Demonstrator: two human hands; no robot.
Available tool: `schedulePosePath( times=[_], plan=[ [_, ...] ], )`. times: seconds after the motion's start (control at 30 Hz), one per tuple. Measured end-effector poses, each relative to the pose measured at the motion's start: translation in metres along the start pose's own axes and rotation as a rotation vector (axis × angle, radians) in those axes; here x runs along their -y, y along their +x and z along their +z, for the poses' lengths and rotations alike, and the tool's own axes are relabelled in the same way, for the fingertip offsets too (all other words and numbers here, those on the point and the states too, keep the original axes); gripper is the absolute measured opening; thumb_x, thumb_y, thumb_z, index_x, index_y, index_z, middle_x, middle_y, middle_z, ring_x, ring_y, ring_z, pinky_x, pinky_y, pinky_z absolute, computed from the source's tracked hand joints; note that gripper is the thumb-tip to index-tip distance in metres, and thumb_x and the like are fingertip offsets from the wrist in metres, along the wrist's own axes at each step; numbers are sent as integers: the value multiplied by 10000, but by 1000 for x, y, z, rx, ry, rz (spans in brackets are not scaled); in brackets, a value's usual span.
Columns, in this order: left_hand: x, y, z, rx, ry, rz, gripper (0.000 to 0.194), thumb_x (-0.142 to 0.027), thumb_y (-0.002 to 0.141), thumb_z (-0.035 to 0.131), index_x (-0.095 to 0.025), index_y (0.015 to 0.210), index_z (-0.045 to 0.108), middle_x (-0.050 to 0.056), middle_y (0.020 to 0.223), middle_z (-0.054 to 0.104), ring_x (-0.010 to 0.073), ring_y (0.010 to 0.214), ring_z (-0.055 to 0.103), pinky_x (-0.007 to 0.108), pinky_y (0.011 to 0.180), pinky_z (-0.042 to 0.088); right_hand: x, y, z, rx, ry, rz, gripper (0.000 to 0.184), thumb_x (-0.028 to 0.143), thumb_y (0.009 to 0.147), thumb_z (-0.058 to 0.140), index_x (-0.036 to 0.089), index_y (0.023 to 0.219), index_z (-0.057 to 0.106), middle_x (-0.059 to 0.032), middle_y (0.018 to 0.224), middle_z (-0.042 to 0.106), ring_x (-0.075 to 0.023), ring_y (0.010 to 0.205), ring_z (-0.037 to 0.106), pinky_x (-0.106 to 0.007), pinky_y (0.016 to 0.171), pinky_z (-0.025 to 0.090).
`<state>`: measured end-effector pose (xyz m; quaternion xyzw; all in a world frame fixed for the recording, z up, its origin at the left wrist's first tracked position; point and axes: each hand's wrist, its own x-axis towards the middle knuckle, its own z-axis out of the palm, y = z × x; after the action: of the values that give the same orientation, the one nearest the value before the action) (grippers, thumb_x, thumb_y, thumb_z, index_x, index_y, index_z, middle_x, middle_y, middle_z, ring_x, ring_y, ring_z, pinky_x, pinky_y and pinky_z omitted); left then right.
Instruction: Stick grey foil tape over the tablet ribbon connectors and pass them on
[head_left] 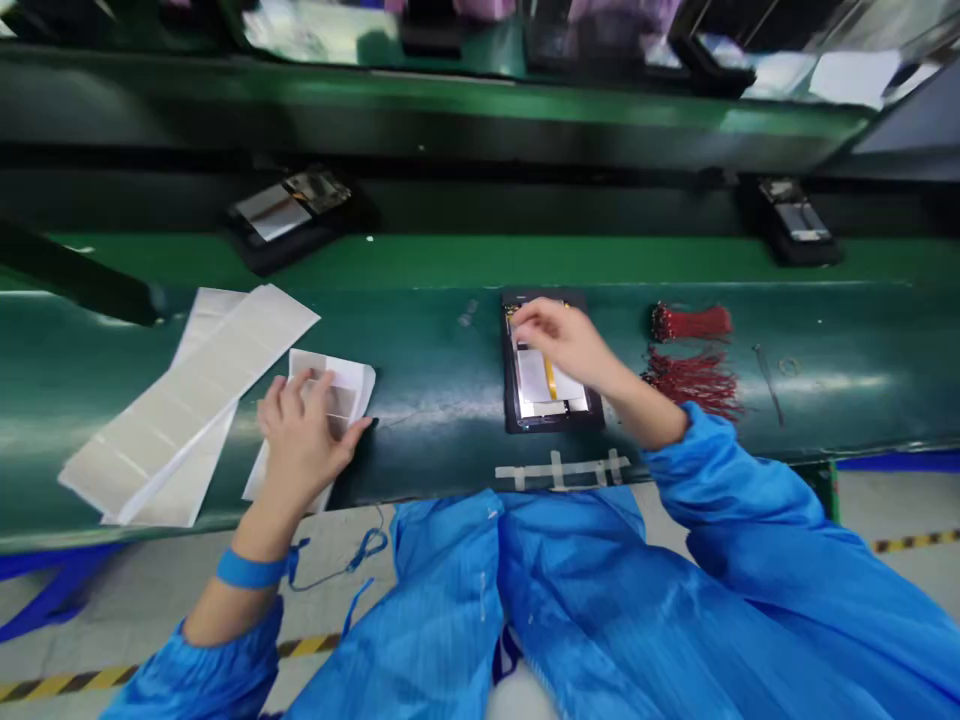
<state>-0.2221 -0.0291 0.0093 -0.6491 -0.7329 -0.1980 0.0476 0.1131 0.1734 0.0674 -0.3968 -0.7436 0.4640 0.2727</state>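
Note:
My left hand (304, 437) lies flat with fingers spread on a white sheet of grey adhesive pads (341, 390) near the green bench's front edge. My right hand (564, 335) reaches over an opened black device (550, 385) lying flat on the bench, its fingers curled and pinched at the device's top left corner. What the fingertips hold is too small to make out. A white panel and a yellow strip show inside the device. Both arms wear blue sleeves, and a blue wrist strap (250, 570) rings my left wrist.
Long white liner strips (187, 400) lie left of my left hand. Two bundles of red wires (694, 350) lie right of the device. White tape marks (562, 470) sit at the bench edge. Two more devices (289, 210) (795, 220) rest on the conveyor behind.

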Motion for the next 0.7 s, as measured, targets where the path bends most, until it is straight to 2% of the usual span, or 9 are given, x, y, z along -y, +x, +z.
schedulePosePath(
  times=[0.07,0.13,0.17,0.23,0.3,0.33,0.4,0.5,0.7],
  plan=[
    [-15,11,-1,-69,-76,10,565,-513,946,691,-187,1398,597,207,1534,512,488,1519,363,723,1226,316,-20,2,-35,-208,-90,5,108,223,884,640,173,964,693,-9,851,707,-129,760,620,-285,764,495],
    [-53,32,-3,-126,-216,37,345,-428,977,672,-209,1243,655,156,1376,620,378,1377,541,602,1187,414,-33,5,-56,-337,-150,6,98,213,859,635,168,920,697,7,786,670,-110,677,555,-267,683,448],
    [-78,46,-2,-139,-301,47,228,-380,996,644,-209,1145,670,129,1223,675,316,1219,630,515,1089,490,-36,5,-60,-365,-159,2,96,218,857,633,171,911,696,12,774,662,-105,658,535,-260,656,430],
    [-127,79,8,-30,-379,92,122,-308,1018,581,-219,995,661,68,976,710,248,970,668,414,906,513,-35,2,-59,-365,-151,-14,105,246,882,622,182,923,695,10,785,671,-105,653,534,-254,633,421],
    [-163,115,29,77,-346,107,119,-236,994,557,-216,927,652,44,881,711,236,863,654,390,818,475,-27,-8,-51,-329,-151,-44,117,267,919,604,194,947,692,1,816,691,-115,678,556,-258,643,440],
    [-174,131,42,110,-302,106,125,-213,982,549,-209,913,653,49,870,713,244,854,650,390,802,458,-23,-16,-48,-302,-161,-63,118,262,935,595,198,960,690,-4,835,699,-122,695,568,-263,656,453],
    [-183,158,67,142,-195,118,135,-203,973,541,-192,923,666,79,903,722,275,899,653,403,817,446,-16,-34,-47,-246,-187,-100,113,231,959,580,202,975,688,-12,863,705,-135,733,589,-276,692,475],
    [-178,180,90,199,-57,220,204,-240,1008,504,-162,971,689,125,972,726,323,996,653,447,883,452,-16,-59,-59,-199,-189,-105,107,204,977,582,209,964,688,-17,862,701,-150,769,612,-292,723,493],
    [-170,194,94,252,65,396,285,-241,1031,431,-159,910,675,135,883,673,334,974,633,527,929,453,-37,-76,-81,-255,-131,-62,106,243,992,602,228,961,703,-19,857,715,-163,762,618,-311,707,502]
  ],
)
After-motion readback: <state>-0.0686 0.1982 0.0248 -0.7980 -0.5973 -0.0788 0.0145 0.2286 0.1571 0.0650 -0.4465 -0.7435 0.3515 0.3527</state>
